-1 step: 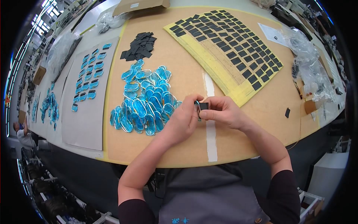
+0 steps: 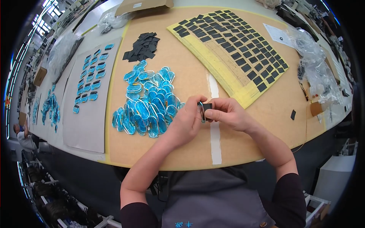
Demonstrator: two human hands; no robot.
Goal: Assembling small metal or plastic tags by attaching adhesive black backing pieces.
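Note:
My left hand (image 2: 189, 118) is closed on a blue oval pad (image 2: 202, 111) with a clear rim, mostly hidden by the fingers. A small black rectangular patch (image 2: 207, 107) stands against the pad's right side. Thumb and fingers of my right hand (image 2: 227, 113) pinch this patch. Just left of my hands lies a heap of blue oval pads (image 2: 152, 104) with clear rims. Beyond it sits a pile of loose black patches (image 2: 142, 47).
A yellow-edged board (image 2: 243, 97) at the far right carries rows of black patches. On the left, a grey sheet (image 2: 89, 125) holds blue pads with black patches. Clear plastic bags (image 2: 317, 64) lie at the right. A person (image 2: 26, 137) sits at the far left.
My right thumb has shifted slightly on the black patch, and a little more of the blue pad's edge shows. The rest looks the same.

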